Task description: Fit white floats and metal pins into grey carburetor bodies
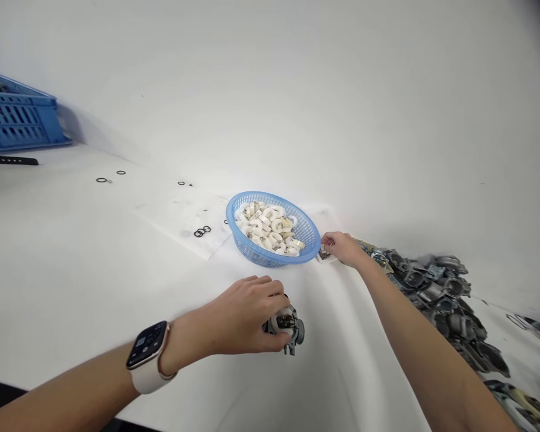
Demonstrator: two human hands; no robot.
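My left hand (pixel 252 315) is wrapped round a grey metal carburetor (pixel 297 331) on the white table, with a white float (pixel 276 324) showing in its opening. My right hand (pixel 343 247) is in a small white tray (pixel 332 259) of tiny metal parts, its fingers bent together at the tips. Whatever they may pinch is too small to make out. Between and beyond my hands stands a blue round basket (pixel 261 258) filled with white ring-shaped floats (pixel 270 225). The basket's rim partly covers the small tray.
A pile of grey metal carburetor bodies (pixel 450 306) lies to the right, beside my right forearm. Several black rubber rings (pixel 202 231) lie on and around a pale sheet (pixel 180 225) left of the basket. A blue crate (pixel 22 120) and a black strap (pixel 9 160) are at far left.
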